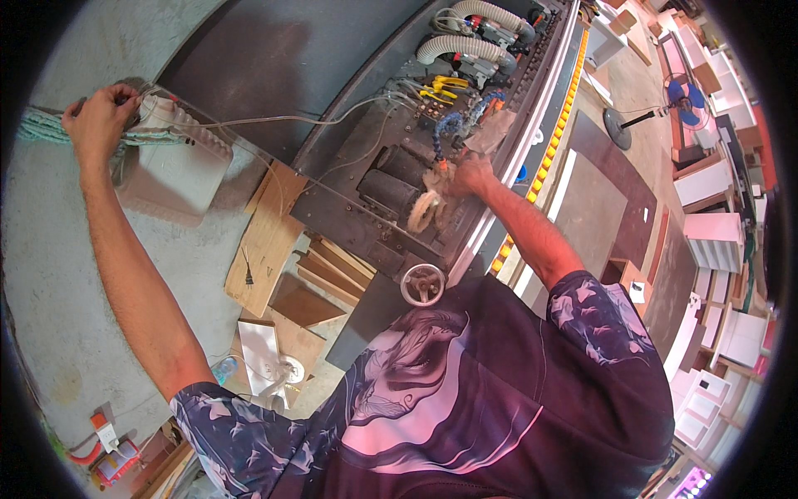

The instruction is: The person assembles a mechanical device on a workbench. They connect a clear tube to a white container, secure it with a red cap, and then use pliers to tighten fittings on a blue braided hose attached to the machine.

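Observation:
At the far left, my left hand (101,125) is raised against the wall with its fingers curled. It is beside a bundle of teal cord (46,126) and the top of a whitish plastic box (179,175); what its fingertips hold is hidden. Inside the open machine, my right hand (472,175) is closed, and anything in its grip is hidden. Close by it are a blue jointed hose (449,126) with an orange tip and a dusty tan wheel (424,212). Left of the wheel sits a dark motor (388,195).
Yellow-handled pliers (445,86) lie in the machine below ribbed white hoses (470,48). A handwheel (422,285) sticks out at its near end. A thin clear tube (291,118) crosses from the wall box. Wood offcuts (328,274) stand below; a fan (686,96) is far right.

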The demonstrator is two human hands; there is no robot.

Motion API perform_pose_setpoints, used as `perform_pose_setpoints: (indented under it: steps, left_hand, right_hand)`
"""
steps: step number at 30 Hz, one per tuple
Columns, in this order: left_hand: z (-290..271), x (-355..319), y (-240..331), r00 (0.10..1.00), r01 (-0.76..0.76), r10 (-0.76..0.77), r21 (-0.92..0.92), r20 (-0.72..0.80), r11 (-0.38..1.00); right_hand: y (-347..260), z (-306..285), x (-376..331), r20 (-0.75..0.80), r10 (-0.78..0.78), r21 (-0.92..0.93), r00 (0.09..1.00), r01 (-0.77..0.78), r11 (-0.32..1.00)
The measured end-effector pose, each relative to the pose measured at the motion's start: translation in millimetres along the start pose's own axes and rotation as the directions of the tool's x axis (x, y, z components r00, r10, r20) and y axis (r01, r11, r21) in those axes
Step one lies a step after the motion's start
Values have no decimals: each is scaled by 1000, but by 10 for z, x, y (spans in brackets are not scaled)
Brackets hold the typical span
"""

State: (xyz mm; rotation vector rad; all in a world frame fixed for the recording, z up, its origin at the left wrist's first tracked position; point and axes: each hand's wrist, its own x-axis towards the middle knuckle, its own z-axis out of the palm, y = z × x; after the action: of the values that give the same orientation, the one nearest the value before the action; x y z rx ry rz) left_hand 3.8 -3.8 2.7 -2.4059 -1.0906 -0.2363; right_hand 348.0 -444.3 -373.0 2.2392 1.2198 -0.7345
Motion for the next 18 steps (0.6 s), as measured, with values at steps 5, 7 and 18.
perform_pose_setpoints:
  steps: [5, 7, 18]
  left_hand:
    - [-12, -19, -18, 1000, -8, 7, -8, -7, 1000]
    - [10, 0, -16, 1000, 6, -6, 4, -6, 1000]
    - [2, -11, -23, 1000, -4, 4, 9, -8, 1000]
  right_hand:
    - [-45, -37, -25, -14, 11, 2, 1000, -11, 1000]
    - [-27, 27, 18, -40, 11, -10, 999, -11, 1000]
    - [4, -64, -22, 59, -37, -21, 998, 38, 999]
